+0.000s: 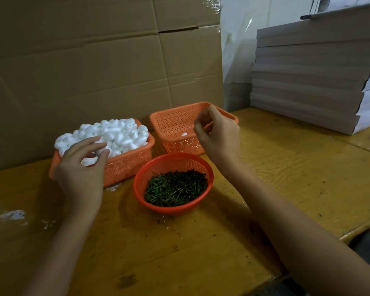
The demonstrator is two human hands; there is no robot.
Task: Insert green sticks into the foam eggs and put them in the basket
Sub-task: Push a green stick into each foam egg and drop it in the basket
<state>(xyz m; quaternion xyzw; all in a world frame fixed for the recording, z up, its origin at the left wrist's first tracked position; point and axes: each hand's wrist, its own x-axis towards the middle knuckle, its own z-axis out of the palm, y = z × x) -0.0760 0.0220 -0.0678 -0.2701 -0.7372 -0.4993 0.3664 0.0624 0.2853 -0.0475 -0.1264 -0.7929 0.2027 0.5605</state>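
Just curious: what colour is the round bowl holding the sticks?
Red-orange mesh; the bowl shows best in the head view.

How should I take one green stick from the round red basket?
The green sticks lie flat and criss-crossed in the round red basket, and its raised wall blocks a sideways approach. It is probably best to pinch a top one at mid-length, coming straight down from above.

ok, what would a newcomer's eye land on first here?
The heap of white foam eggs in the orange basket at left, with the left hand over its near edge. Next, the round red basket of green sticks at the centre of the table. Behind it, the right hand hovers, fingers curled, over a second orange basket, nearly empty, one egg showing.
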